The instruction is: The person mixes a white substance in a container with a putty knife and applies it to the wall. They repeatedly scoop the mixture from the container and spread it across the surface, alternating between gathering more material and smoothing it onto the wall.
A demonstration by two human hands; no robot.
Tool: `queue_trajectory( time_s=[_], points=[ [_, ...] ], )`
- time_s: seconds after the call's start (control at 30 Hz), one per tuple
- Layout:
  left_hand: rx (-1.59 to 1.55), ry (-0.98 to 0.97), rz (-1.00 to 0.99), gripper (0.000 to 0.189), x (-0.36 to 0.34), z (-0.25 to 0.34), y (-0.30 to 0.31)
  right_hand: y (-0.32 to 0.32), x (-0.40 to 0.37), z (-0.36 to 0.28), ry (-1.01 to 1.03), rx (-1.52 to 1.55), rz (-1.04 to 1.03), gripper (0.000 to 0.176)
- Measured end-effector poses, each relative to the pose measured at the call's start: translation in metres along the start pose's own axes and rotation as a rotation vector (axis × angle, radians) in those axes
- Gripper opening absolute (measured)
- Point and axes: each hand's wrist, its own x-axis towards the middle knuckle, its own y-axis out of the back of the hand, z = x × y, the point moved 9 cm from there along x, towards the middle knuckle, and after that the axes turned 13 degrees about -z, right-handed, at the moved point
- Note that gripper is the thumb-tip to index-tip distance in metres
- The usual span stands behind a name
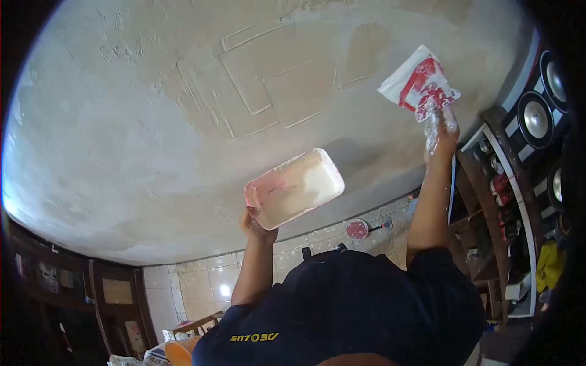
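My left hand (259, 227) grips the near left corner of a rectangular plastic tray (295, 190), tilted with its inside facing up; pale putty coats its inside, with pinkish patches at the left end. My right hand (447, 133), smeared with white putty, is raised to the right and closed around a putty knife (422, 84). The knife's wide blade is coated white over red and points up and left, close over the wall (183, 165). Raised rectangular ridges of putty and damp grey-beige patches mark the wall surface.
A small bucket (356, 229) with reddish contents stands on the tiled floor (213, 277) below, beside a dark-handled tool (379, 226). Shelves (497, 213) and round speakers (537, 119) line the right side. Dark wooden furniture (97, 299) and an orange container (181, 352) are at lower left.
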Motion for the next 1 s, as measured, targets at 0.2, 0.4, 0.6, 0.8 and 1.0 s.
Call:
queue_trajectory(
  time_s=[0.2, 0.4, 0.6, 0.8, 1.0],
  points=[
    [-0.018, 0.111, -0.057, 0.053, 0.018, -0.003, -0.014, -0.051, -0.072, 0.03, -0.3, 0.55, -0.137, 0.039],
    [-0.048, 0.199, -0.124, 0.053, 0.03, -0.01, -0.021, -0.098, -0.089, 0.002, -0.246, 0.738, -0.235, 0.056],
    [-0.057, 0.206, -0.151, 0.049, 0.039, -0.014, -0.023, -0.116, -0.103, -0.012, -0.34, 0.927, -0.352, 0.064],
    [-0.089, 0.212, -0.112, 0.047, 0.035, -0.022, -0.033, -0.104, -0.112, 0.008, -0.358, 0.537, -0.155, 0.045],
    [-0.071, 0.191, -0.186, 0.048, 0.035, -0.035, -0.02, -0.077, -0.114, 0.032, -0.415, 0.688, -0.032, 0.037]
  ],
)
